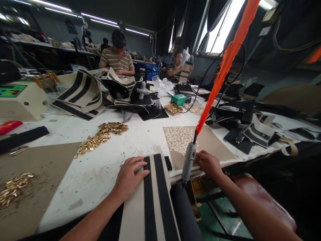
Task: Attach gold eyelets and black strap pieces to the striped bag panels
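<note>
My left hand (131, 175) lies on a beige panel with black stripes (156, 194), its fingers stretched over the left black stripe and the thumb apart. The panel rests partly on the table edge and slopes toward me. My right hand (208, 164) is at the front of a brown sheet (213, 144) scattered with small pale washer-like pieces (178, 137). Its fingers are curled together; whatever they pinch is too small to make out. A grey electric screwdriver (189, 162) hangs upright on an orange cord (223, 70), just left of my right hand.
Gold metal fittings (100, 137) lie piled on the white table (87, 180), with gold rings (15, 189) at left. Striped panels (80, 90) are stacked behind, near a green box (178, 99). Two people (117, 57) sit across. A red stool (263, 197) stands at right.
</note>
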Available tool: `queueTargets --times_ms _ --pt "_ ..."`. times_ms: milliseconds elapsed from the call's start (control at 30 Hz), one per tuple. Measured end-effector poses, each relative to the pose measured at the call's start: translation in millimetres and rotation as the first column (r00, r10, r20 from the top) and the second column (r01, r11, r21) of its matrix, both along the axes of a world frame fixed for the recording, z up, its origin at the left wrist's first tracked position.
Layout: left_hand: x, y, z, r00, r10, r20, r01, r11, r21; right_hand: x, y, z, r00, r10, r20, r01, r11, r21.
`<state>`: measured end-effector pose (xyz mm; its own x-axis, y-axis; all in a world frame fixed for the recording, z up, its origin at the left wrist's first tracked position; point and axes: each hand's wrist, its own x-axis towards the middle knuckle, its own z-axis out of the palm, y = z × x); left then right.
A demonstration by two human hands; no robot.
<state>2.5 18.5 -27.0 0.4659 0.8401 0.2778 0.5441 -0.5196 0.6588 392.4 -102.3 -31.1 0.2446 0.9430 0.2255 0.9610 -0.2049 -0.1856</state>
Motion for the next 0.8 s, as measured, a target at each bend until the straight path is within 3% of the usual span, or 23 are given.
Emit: queueTargets --times_ms 200,800 --pt "-0.5 -0.2 -1.1 1.0 -0.002 0.008 0.002 1.0 -0.015 -2.2 2.0 3.2 0.997 0.064 0.052 -0.063 0.998 -0.018" --pt "-0.1 0.3 -2.2 1.0 -0.012 0.02 0.012 1.0 0.018 1.7 4.8 -3.3 0.999 0.002 0.034 -0.003 1.0 0.017"
